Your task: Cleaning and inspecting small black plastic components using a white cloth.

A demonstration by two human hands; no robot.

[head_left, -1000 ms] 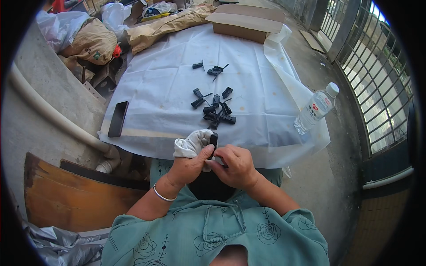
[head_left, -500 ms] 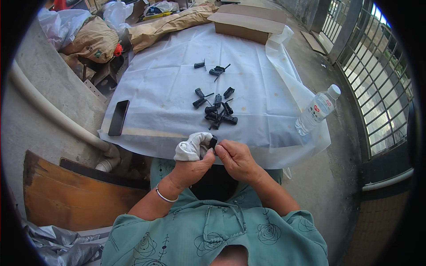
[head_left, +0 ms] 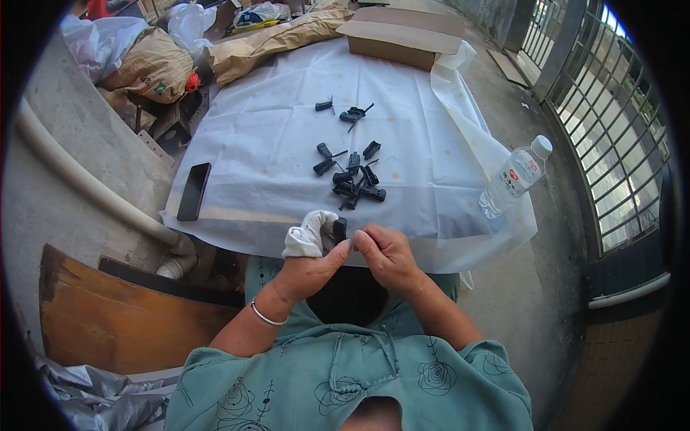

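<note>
**Left hand [head_left: 309, 269] holds the black piece [head_left: 340, 228]**

It grips a white cloth [head_left: 305, 238] too. The piece's long side seems to point away from the body. Just right of the piece, the right hand [head_left: 390, 257] is curled closed; whether it pinches anything cannot be told. Near the piece is the edge of the white cover [head_left: 251, 158]; past the piece, open room, then black parts [head_left: 373, 193].

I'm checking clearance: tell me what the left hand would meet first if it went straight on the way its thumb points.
The left hand would likely meet the right hand first, just ahead; whether the two touch is unclear from this view.
</note>
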